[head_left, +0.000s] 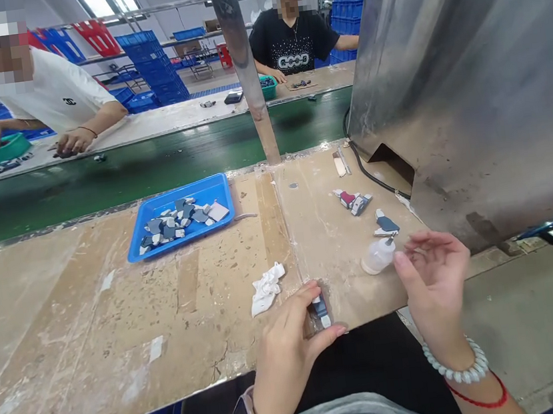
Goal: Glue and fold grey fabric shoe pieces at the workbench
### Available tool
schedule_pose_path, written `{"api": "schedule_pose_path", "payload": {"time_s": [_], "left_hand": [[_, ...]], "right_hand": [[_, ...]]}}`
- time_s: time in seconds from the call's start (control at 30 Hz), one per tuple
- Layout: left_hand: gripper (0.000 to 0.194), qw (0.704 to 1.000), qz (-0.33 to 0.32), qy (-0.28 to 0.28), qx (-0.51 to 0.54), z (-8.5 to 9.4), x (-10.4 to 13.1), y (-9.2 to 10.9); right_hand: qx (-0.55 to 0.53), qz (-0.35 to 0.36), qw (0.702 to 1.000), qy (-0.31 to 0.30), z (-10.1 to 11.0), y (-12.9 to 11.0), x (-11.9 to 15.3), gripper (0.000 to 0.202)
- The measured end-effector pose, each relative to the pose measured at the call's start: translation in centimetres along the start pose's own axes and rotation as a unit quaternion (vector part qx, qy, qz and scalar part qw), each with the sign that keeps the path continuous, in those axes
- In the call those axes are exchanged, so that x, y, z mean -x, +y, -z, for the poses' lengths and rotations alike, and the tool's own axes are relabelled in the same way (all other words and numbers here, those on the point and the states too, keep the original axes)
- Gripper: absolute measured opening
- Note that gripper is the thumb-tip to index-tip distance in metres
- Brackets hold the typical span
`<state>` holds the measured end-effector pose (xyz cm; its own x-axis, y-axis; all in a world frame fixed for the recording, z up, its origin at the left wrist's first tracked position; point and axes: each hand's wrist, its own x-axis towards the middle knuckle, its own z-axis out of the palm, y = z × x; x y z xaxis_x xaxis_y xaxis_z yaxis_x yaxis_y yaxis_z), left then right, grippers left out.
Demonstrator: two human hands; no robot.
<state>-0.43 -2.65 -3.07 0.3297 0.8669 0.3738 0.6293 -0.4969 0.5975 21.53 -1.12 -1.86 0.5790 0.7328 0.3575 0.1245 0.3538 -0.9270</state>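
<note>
Nearest, the left hand [287, 353] pinched a small blue-and-white part [321, 310] between thumb and forefinger at the front edge of the scuffed wooden bench [71, 339], fingers closed tight on it. The right hand [434, 285] hovered just beside, fingers loosely curled and half open, holding nothing, its fingertips close to a squat translucent squeeze bottle [378, 256] lying tilted on the board. Risk noted: the part was small and held only by its edges right at the bench lip, so a slip would likely drop it into the lap or to the floor; a careless reach could also knock the bottle and spill its contents. A crumpled white rag [267, 287] lay left of the part, soft and creased. Further out sat small grey, red and white moulded pieces [354, 201], then a shallow blue plastic tray [218, 186] of flat grey chips. Beyond ran the green conveyor belt [151, 168], glossy; two other people worked at the far bench.
</note>
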Motion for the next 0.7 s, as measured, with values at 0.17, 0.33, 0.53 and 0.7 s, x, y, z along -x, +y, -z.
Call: {"api": "schedule_pose_path", "payload": {"time_s": [0.17, 0.33, 0.53, 0.7], "left_hand": [[0.056, 1.000, -0.001, -0.014, 0.009, 0.3, -0.3, -0.4], [0.050, 0.998, -0.005, -0.066, 0.023, 1.6, -1.1, 0.3], [0.022, 0.997, 0.007, 0.068, -0.033, 0.8, -1.5, 1.3], [0.018, 0.990, -0.009, 0.123, -0.061, -0.2, -1.2, 0.7]], "right_hand": [[0.071, -0.026, 0.991, -0.110, -0.5, 1.0, -0.5, 0.072], [0.164, -0.061, 0.958, -0.228, -0.6, 1.5, -0.9, 0.063], [0.169, -0.081, 0.936, -0.298, 0.1, 1.1, -1.2, 0.040], [0.120, -0.158, 0.934, -0.296, 0.4, 0.9, -0.7, 0.042]]}}
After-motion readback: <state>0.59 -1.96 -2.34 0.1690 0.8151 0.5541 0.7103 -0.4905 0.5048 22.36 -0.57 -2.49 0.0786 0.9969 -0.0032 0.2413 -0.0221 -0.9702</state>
